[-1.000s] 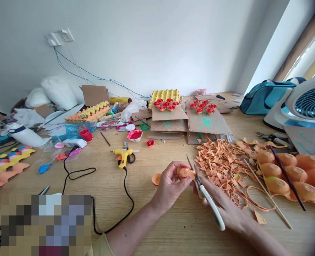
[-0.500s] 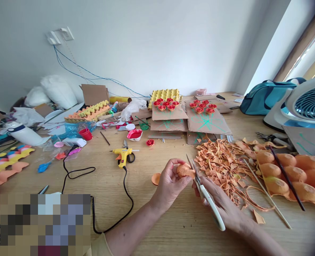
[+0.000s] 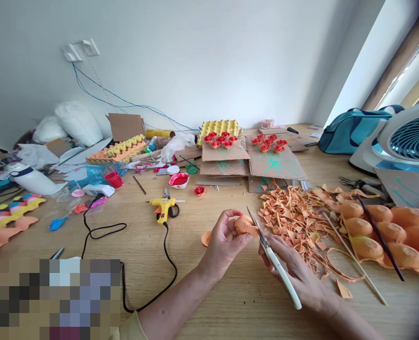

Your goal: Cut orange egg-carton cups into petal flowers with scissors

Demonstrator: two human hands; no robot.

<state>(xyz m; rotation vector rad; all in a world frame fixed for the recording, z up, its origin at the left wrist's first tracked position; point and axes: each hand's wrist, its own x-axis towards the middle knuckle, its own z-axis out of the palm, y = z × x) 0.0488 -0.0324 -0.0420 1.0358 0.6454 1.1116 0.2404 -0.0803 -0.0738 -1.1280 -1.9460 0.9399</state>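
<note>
Between the thumb and fingers of my left hand (image 3: 226,241) is an orange egg-carton cup (image 3: 244,225), rounded side showing. My right hand (image 3: 292,267) grips white-handled scissors (image 3: 278,267), whose blades point up and away, right at the cup's right edge. How much of the cup lies between the blades I cannot tell. Behind my left hand, partly covered by it, an orange carton disc (image 3: 205,238) lies on the table. A heap of orange carton scraps (image 3: 289,217) spreads just beyond my right hand.
An orange egg carton (image 3: 379,231) lies right, a dark stick across it. A yellow glue gun (image 3: 164,208) with a black cord sits left of my hands. Red paper flowers (image 3: 271,141) stand on cardboard behind. A fan (image 3: 414,137) is far right; a red paint dish (image 3: 178,180) stands mid-table.
The cup and both hands stay nearly in place. The scissors have shifted very slightly at the cup's edge, and the view has tilted a little.
</note>
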